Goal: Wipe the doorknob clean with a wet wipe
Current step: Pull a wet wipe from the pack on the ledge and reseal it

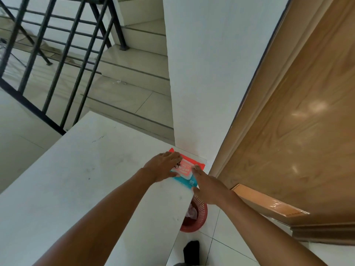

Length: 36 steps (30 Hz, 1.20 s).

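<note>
Two bare hands on one wet wipe pack (184, 170), which lies flat at the far right corner of a white table top (76, 179), right up against the white wall (211, 73). Pack is red/orange at the far end, blue at the near end, w/ a pale label in the middle and "80" printed near the blue edge.

Left hand (163, 167): palm down, fingers spread loosely over the pack's far left part, resting on it; not closed around anything. Fingertips cover the label's left side, so can't tell if they pinch the flap.

Right hand (208, 186): comes in from the right, fingers extended and open, index tip touching the pack's right side near the label, thumb at the near blue corner by the table edge. Flat contact, no full grasp visible.

Red plastic basket (199, 214) sits on the tile floor just below the table's right edge, under the right wrist, something pale crumpled inside. Black shoe tip (191, 250) on the floor nearer the camera.

Wooden door (297, 131) fills the right side, glossy, w/ brown frame beside the wall. Doorknob not in view. Far left: black metal railing (57, 54) and tiled stairs (134, 73) going up.
</note>
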Motion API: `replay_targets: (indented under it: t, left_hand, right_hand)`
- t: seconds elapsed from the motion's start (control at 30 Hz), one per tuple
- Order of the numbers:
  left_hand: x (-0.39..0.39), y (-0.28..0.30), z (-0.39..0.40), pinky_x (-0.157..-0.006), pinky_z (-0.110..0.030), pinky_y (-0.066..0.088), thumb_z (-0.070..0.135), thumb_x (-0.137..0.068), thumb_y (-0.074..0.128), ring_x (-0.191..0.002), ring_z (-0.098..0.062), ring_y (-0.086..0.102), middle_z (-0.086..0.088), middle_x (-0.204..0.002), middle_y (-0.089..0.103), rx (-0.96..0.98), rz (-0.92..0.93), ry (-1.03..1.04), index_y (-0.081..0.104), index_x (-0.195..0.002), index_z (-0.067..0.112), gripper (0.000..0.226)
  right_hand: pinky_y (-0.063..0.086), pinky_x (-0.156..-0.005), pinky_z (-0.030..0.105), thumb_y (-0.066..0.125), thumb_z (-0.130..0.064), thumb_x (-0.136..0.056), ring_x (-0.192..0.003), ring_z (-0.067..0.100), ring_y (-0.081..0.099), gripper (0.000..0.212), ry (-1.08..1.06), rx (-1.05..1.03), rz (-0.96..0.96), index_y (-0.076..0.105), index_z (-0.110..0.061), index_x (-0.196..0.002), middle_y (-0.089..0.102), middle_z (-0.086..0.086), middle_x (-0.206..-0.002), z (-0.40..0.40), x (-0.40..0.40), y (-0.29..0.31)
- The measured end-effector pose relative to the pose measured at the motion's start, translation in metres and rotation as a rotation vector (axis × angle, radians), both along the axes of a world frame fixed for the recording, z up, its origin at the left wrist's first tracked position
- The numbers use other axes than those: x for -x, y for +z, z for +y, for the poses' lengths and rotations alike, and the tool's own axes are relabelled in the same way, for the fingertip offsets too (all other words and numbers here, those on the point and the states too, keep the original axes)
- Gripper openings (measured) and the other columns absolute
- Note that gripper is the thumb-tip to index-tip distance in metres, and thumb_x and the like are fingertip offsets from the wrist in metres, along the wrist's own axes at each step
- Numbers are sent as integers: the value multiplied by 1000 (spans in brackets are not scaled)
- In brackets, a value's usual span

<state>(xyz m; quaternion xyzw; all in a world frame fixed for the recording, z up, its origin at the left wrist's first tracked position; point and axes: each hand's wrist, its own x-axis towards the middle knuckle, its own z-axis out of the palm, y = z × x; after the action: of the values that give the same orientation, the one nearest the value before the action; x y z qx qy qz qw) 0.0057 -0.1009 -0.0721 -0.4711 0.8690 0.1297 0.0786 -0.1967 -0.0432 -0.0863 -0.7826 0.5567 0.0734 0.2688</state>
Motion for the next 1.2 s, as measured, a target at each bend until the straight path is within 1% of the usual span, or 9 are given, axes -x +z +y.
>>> replay_targets:
  t: [0.2,0.3,0.37,0.43,0.67,0.77,0.93,1.03,1.2]
  left_hand:
    - [-2,-1,-16,-101,-38,44,42,-89,59,-126,-23,48,-2,-146,45,26,-9,-109,40,-141,15,62]
    - [-2,-5,-16,-103,-38,43,42,-88,61,-128,-23,48,-2,-147,44,24,-23,-107,38,-143,16,64]
    - [-2,-8,-14,-104,-39,42,42,-88,61,-129,-22,48,-1,-148,43,30,-31,-106,37,-143,17,65]
    - [-3,-10,-14,-106,-39,40,42,-89,60,-130,-23,47,-1,-149,42,39,-33,-109,36,-144,17,65]
    - [-5,-7,-16,-99,-42,47,34,-92,58,-126,-28,51,-2,-146,47,54,-13,-148,43,-139,22,51]
    - [4,-4,-15,-84,-36,56,44,-95,44,-109,-24,62,1,-133,59,-44,267,168,54,-127,28,36]
    - [26,-5,-14,-73,-25,55,47,-88,59,-94,-20,63,-4,-114,62,-39,654,685,44,-104,22,34]
    - [30,-8,-12,-69,-17,49,43,-93,53,-88,-17,62,-6,-113,61,-6,621,691,53,-96,20,23]
    - [29,-14,-5,-93,-34,51,34,-94,55,-111,-25,57,-6,-134,48,-46,513,596,53,-124,17,36]
  right_hand:
    - [36,-109,34,46,-21,-98,-138,25,37,54,155,283,-87,27,-19,-149,27,4,-157,21,-3,-3]
    - [45,-100,29,54,-19,-95,-126,23,50,59,78,288,-97,29,-16,-148,28,6,-156,37,-10,-8]
    - [49,-83,18,57,-22,-94,-97,12,59,62,-12,255,-111,28,-17,-149,29,5,-154,41,-17,-10]
    - [43,-69,9,52,-24,-97,-74,4,48,58,-98,228,-131,28,-21,-149,27,1,-154,43,-23,-11]
    - [48,-64,10,48,-23,-97,-62,3,46,68,-152,167,-104,8,-30,-152,9,-1,-161,51,-24,-21]
    - [50,-61,10,50,-23,-94,-63,4,48,73,-158,140,-90,6,-34,-151,9,-3,-161,50,-23,-23]
    - [41,-47,6,50,-32,-95,-59,8,54,69,-216,159,-143,6,-33,-148,44,-3,-142,37,-23,-14]
    - [42,-47,9,47,-33,-95,-66,8,52,63,-174,172,-76,15,-28,-150,51,-3,-132,27,-21,-11]
    - [58,-64,21,51,-25,-94,-88,18,62,56,-123,131,-34,31,-21,-146,49,0,-130,9,-22,-3]
